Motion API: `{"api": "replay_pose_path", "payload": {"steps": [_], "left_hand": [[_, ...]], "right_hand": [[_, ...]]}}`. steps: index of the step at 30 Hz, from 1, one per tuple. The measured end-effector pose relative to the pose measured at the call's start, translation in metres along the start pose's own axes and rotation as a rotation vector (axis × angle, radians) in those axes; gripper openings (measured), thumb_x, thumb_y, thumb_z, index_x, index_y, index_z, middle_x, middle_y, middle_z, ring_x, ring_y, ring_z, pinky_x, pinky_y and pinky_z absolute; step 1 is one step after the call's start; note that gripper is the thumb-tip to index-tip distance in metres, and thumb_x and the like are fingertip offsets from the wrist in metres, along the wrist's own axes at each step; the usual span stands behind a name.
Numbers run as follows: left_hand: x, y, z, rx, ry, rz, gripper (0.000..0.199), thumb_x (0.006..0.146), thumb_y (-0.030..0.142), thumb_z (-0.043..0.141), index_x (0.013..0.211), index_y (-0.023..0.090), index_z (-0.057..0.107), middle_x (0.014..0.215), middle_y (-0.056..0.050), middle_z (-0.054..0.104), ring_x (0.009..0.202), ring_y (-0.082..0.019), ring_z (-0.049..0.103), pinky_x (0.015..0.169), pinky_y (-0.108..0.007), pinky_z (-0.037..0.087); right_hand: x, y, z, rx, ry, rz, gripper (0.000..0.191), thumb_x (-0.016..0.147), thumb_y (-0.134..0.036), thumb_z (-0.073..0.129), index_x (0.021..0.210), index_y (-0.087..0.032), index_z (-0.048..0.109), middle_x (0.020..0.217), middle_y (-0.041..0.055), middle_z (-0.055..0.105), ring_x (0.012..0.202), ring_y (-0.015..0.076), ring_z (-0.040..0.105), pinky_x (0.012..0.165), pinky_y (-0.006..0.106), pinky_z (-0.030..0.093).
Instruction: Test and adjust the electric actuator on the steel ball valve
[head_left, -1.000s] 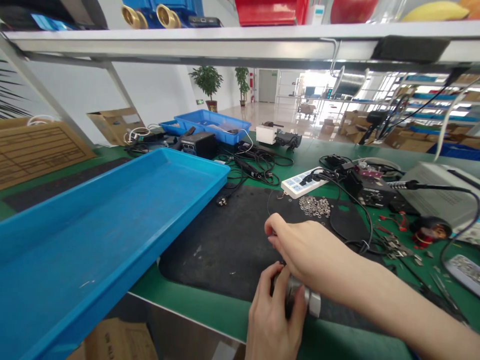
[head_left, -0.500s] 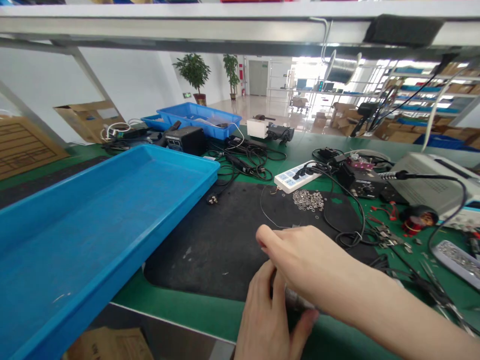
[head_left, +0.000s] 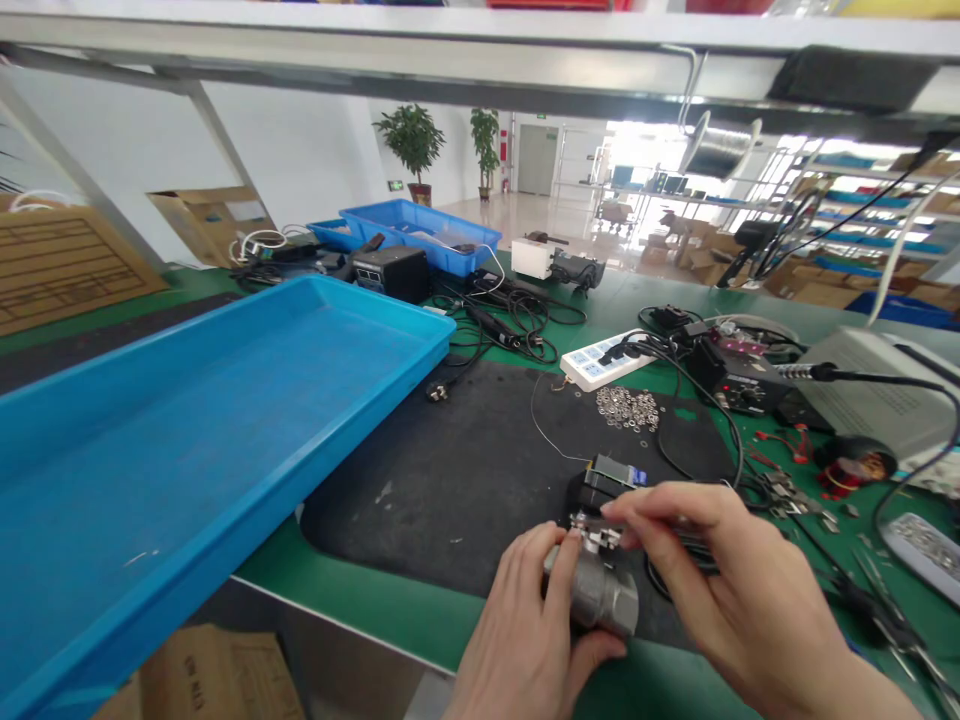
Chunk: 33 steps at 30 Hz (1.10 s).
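Observation:
A grey metal ball valve (head_left: 600, 592) with a hexagonal end lies near the bench's front edge. My left hand (head_left: 525, 610) is wrapped round its left side, thumb below and fingers on top. Shiny metal bracket parts (head_left: 595, 534) sit on top of the valve. Just behind them is a black housing (head_left: 600, 487) with a circuit board and a blue piece showing. My right hand (head_left: 720, 570) is pinched at the right of the bracket. What lies between its fingertips is mostly hidden.
A large blue tray (head_left: 262, 480) covers the left. Small metal rings (head_left: 628, 408) lie on the black mat (head_left: 450, 470), near a white power strip (head_left: 600, 362). Tweezers (head_left: 889, 600), a soldering station (head_left: 739, 375) and cables are at right. A shelf (head_left: 450, 75) hangs overhead.
My right hand has moved from over the valve to its right, uncovering the valve, bracket and black housing. My left hand keeps its hold. The view has shifted slightly left.

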<state>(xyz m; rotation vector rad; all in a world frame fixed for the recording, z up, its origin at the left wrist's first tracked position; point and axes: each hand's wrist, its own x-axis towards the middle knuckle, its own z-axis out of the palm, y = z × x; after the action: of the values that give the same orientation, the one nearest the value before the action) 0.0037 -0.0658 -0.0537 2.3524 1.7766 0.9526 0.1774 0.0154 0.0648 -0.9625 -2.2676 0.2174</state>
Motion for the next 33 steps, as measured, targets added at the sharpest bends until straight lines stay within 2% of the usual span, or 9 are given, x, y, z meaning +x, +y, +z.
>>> {"api": "replay_pose_path", "payload": {"steps": [6, 10, 14, 21, 24, 26, 28, 31, 33], "left_hand": [[0.007, 0.003, -0.007, 0.012, 0.012, 0.059, 0.086, 0.078, 0.048, 0.087, 0.145, 0.012, 0.047, 0.139, -0.023, 0.056, 0.129, -0.039, 0.058, 0.104, -0.057, 0.061], [0.02, 0.007, -0.02, 0.048, -0.11, 0.036, 0.078, 0.068, 0.057, 0.092, 0.129, 0.018, 0.062, 0.122, -0.017, 0.067, 0.104, -0.036, 0.067, 0.082, -0.054, 0.065], [0.028, 0.009, -0.019, 0.118, -0.207, 0.068, 0.071, 0.066, 0.059, 0.091, 0.121, 0.02, 0.068, 0.114, -0.013, 0.072, 0.105, -0.04, 0.069, 0.085, -0.059, 0.063], [0.025, -0.012, 0.004, 0.189, -0.244, 0.267, 0.059, 0.09, 0.056, 0.071, 0.138, 0.024, 0.059, 0.131, -0.012, 0.069, 0.117, -0.034, 0.067, 0.094, -0.047, 0.061], [0.025, -0.019, 0.009, 0.261, -0.18, 0.376, 0.051, 0.099, 0.053, 0.059, 0.14, 0.024, 0.057, 0.126, -0.01, 0.072, 0.111, -0.032, 0.068, 0.092, -0.045, 0.061], [0.026, -0.022, 0.009, 0.293, -0.127, 0.408, 0.052, 0.1, 0.058, 0.051, 0.134, 0.019, 0.061, 0.119, -0.012, 0.073, 0.103, -0.032, 0.07, 0.09, -0.046, 0.06], [0.029, -0.024, 0.007, 0.302, -0.08, 0.423, 0.06, 0.1, 0.065, 0.044, 0.125, 0.014, 0.064, 0.118, -0.015, 0.074, 0.102, -0.032, 0.071, 0.092, -0.046, 0.059], [0.037, -0.027, 0.004, 0.295, 0.009, 0.453, 0.068, 0.101, 0.068, 0.031, 0.116, 0.011, 0.065, 0.112, -0.016, 0.075, 0.1, -0.03, 0.072, 0.091, -0.044, 0.058], [0.041, -0.027, 0.003, 0.269, 0.072, 0.451, 0.071, 0.102, 0.069, 0.025, 0.112, 0.011, 0.065, 0.103, -0.013, 0.076, 0.091, -0.028, 0.073, 0.084, -0.042, 0.058]], "right_hand": [[0.036, -0.007, 0.007, -0.122, -0.383, -0.143, 0.012, 0.108, -0.02, 0.046, 0.118, -0.024, 0.05, 0.092, -0.0015, 0.073, 0.079, 0.0198, 0.074, 0.061, 0.03, 0.041], [0.058, -0.021, 0.021, -0.26, -0.493, -0.292, 0.018, 0.097, -0.013, 0.059, 0.106, -0.023, 0.048, 0.086, -0.0017, 0.068, 0.072, 0.0229, 0.072, 0.052, 0.033, 0.027], [0.069, -0.031, 0.029, -0.331, -0.535, -0.387, 0.02, 0.093, -0.012, 0.061, 0.1, -0.022, 0.045, 0.082, -0.0013, 0.066, 0.061, 0.0225, 0.068, 0.047, 0.034, 0.017], [0.047, -0.019, 0.018, -0.164, -0.517, -0.351, 0.021, 0.097, -0.014, 0.061, 0.112, -0.022, 0.049, 0.09, -0.001, 0.066, 0.069, 0.0205, 0.063, 0.053, 0.035, 0.03], [0.035, -0.01, 0.012, -0.069, -0.514, -0.358, 0.034, 0.096, -0.015, 0.064, 0.126, -0.022, 0.049, 0.097, -0.0018, 0.068, 0.077, 0.0205, 0.063, 0.063, 0.035, 0.042], [0.024, 0.002, 0.013, 0.002, -0.485, -0.342, 0.031, 0.097, -0.016, 0.061, 0.125, -0.023, 0.05, 0.097, -0.0023, 0.069, 0.078, 0.0196, 0.063, 0.067, 0.033, 0.047], [0.008, 0.016, 0.018, 0.098, -0.357, -0.349, 0.019, 0.101, -0.015, 0.051, 0.119, -0.023, 0.05, 0.095, -0.0012, 0.071, 0.077, 0.018, 0.066, 0.07, 0.031, 0.052], [-0.018, 0.036, 0.03, 0.211, -0.006, -0.367, 0.022, 0.106, -0.013, 0.037, 0.124, -0.021, 0.046, 0.104, 0.0058, 0.077, 0.092, 0.0164, 0.075, 0.084, 0.027, 0.058], [-0.03, 0.043, 0.038, 0.197, 0.06, -0.295, 0.025, 0.105, -0.012, 0.039, 0.125, -0.023, 0.046, 0.11, 0.0062, 0.078, 0.098, 0.0158, 0.077, 0.089, 0.026, 0.059]]}}
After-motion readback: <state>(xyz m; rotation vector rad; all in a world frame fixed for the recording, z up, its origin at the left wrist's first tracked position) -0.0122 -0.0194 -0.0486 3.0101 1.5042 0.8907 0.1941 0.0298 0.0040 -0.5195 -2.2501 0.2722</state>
